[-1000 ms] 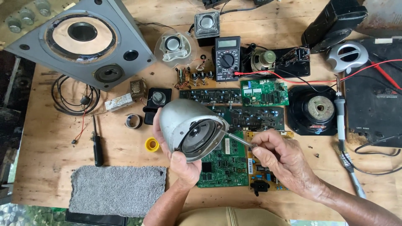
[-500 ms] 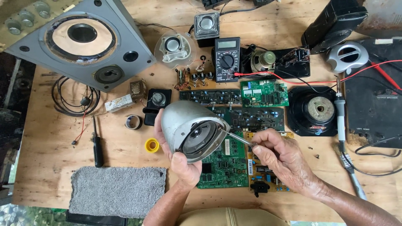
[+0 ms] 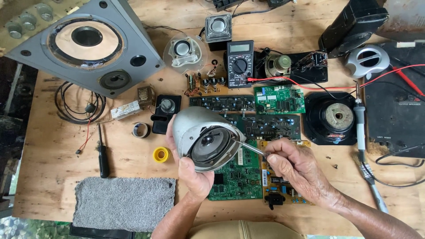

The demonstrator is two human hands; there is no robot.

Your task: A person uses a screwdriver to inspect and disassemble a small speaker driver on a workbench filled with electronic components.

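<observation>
Your left hand [image 3: 191, 177] wraps the grey dome-shaped speaker housing [image 3: 195, 128] from below and behind, fingers closed on its shell, holding it tilted up off the desk [image 3: 53, 177] with the cone [image 3: 208, 148] facing you. It sits above the green circuit boards [image 3: 234, 179], near the desk's middle.

Your right hand [image 3: 294, 170] is pinched shut on a thin metal tool [image 3: 250, 148]; its tip rests at the right edge of the housing rim, just beside the cone.

Step in hand, as I judge it: working the tool at the rim seam, prying or picking at the driver's edge. The next move likely calls for a steady left grip and small, controlled leverage at the tip, kept off the cone so it doesn't tear.

Against the earlier frames: almost nothing differs. Housing, both hands and tool keep the same pose; any shift of the tip is too small to tell. The multimeter [image 3: 240, 64], soldering iron [image 3: 359, 121] and grey cloth [image 3: 124, 201] lie unmoved.
</observation>
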